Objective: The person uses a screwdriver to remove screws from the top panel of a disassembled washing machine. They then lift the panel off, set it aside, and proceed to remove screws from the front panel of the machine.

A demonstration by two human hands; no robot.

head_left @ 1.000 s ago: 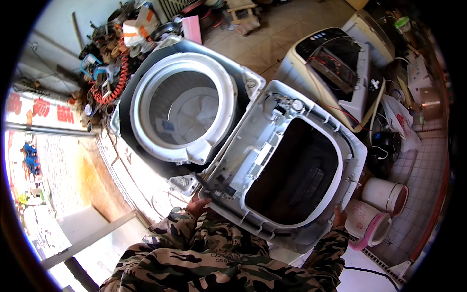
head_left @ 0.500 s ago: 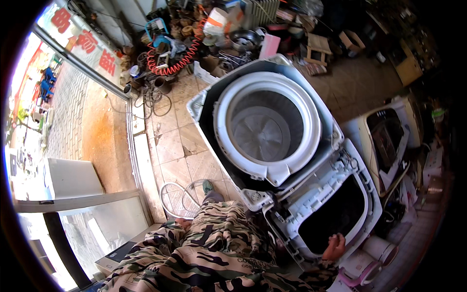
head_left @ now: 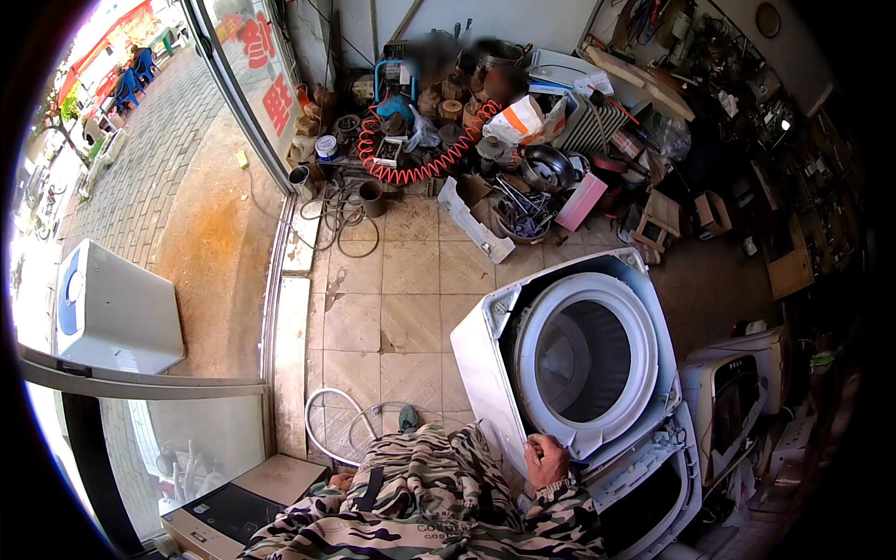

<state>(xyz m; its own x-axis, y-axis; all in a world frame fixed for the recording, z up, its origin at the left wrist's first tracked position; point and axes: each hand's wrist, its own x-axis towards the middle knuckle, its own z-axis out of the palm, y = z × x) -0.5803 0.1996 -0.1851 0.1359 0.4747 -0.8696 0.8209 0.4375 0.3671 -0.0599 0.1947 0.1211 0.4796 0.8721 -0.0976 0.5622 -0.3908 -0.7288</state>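
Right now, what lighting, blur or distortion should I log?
Head view: glare washes out the outdoors at far left; head view: clutter at right and the tub's inside are shadowed; head view: the door frame bows toward the rim; head view: two dark blurs mar the top centre.

Washing machine (head_left: 485,364) beside my right hand (head_left: 546,462); way open down into its drum (head_left: 602,350); white frame (head_left: 692,476) bars its near right side; hose loop (head_left: 309,417) left of it

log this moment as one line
right hand: curled at near corner of washer, contact unclear | left hand: low on left side | tub: uncovered
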